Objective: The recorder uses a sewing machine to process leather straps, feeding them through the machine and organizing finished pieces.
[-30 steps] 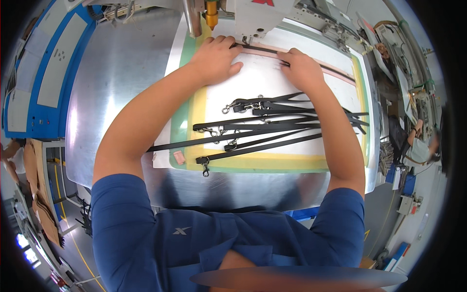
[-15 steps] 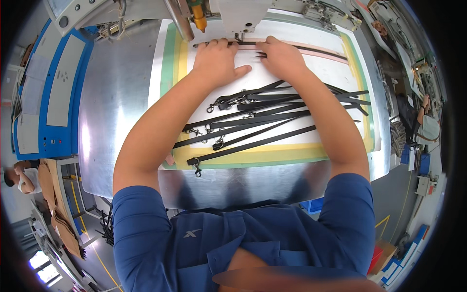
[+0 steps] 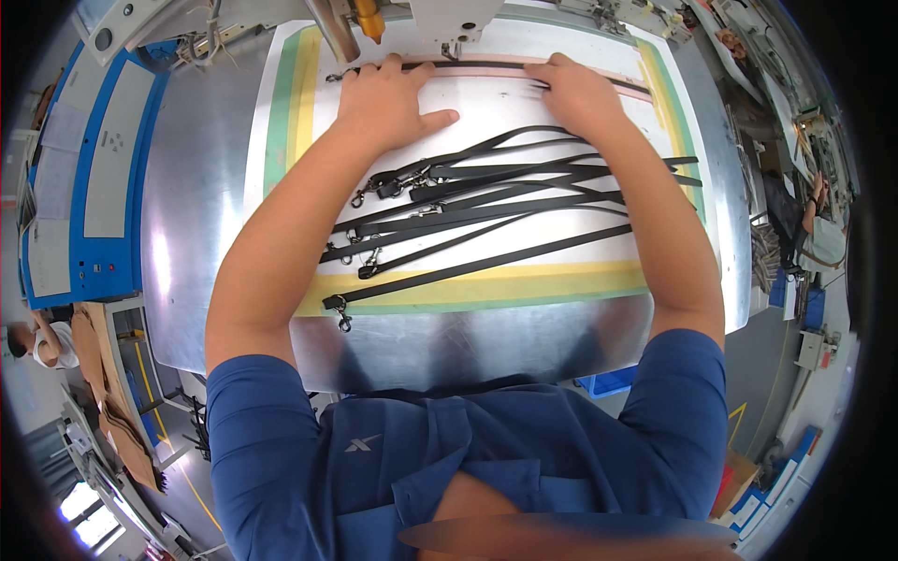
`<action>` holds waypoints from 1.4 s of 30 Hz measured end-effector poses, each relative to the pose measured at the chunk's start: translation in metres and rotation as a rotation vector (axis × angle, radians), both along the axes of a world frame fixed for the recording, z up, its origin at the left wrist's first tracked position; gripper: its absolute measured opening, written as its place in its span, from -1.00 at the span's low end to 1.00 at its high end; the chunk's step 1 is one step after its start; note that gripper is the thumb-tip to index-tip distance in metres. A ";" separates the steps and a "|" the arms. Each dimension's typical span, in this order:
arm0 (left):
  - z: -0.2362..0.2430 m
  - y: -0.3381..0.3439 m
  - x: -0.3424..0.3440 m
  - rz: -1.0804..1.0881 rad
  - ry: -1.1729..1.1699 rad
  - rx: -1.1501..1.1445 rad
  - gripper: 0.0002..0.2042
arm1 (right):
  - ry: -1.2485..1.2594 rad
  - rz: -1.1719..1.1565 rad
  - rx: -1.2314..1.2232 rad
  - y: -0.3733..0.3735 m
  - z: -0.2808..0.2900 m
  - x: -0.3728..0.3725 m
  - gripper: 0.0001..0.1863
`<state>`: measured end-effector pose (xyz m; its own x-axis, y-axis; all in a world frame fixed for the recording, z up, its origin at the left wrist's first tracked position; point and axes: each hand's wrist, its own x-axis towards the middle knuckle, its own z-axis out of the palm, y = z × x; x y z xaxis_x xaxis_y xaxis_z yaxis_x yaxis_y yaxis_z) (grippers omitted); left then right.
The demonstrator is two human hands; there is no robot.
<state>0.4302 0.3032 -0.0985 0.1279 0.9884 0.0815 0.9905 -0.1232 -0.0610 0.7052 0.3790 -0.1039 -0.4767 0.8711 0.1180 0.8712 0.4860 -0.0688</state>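
Near the far edge of a white board (image 3: 486, 105), a narrow black strap (image 3: 482, 64) lies along a pink strip (image 3: 472, 74), passing under a machine head (image 3: 456, 21). My left hand (image 3: 382, 105) rests flat over the strap's left part, fingers forward and thumb spread. A metal clip (image 3: 334, 78) sticks out beyond those fingers. Farther right, my right hand (image 3: 585, 101) presses its curled fingertips on the same strap. A small dark pointed tool (image 3: 540, 86) pokes out from its fingers; its kind is unclear. Closer to me lie several black straps (image 3: 505, 219) with metal snap hooks (image 3: 344, 323).
A yellow-tipped nozzle (image 3: 370, 22) hangs left of the machine head. The board sits on a shiny metal table (image 3: 201, 215). At the left stands a blue and white control cabinet (image 3: 103, 168). Another person (image 3: 54, 344) is at far left, and a blue bin (image 3: 608, 381) is below the table.
The board with its straps has shifted left and slightly away from me. My left hand has moved left with it, while my right hand has slid right along the strap, widening the gap.
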 end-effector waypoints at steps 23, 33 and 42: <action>0.004 0.019 0.079 -0.084 -0.088 0.019 -0.15 | 0.058 0.110 0.051 0.006 -0.007 0.010 -0.55; 0.000 0.026 0.095 -0.031 -0.063 0.046 -0.18 | 0.030 0.035 -0.003 0.009 0.005 0.045 -0.49; -0.006 0.032 0.107 -0.048 -0.072 0.066 -0.21 | -0.009 -0.104 -0.062 0.028 0.011 0.126 -0.46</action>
<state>0.5372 0.3353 -0.1043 0.1667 0.9734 0.1570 0.9856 -0.1689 0.0003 0.8315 0.4071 -0.0926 -0.3837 0.9216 0.0585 0.9176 0.3876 -0.0877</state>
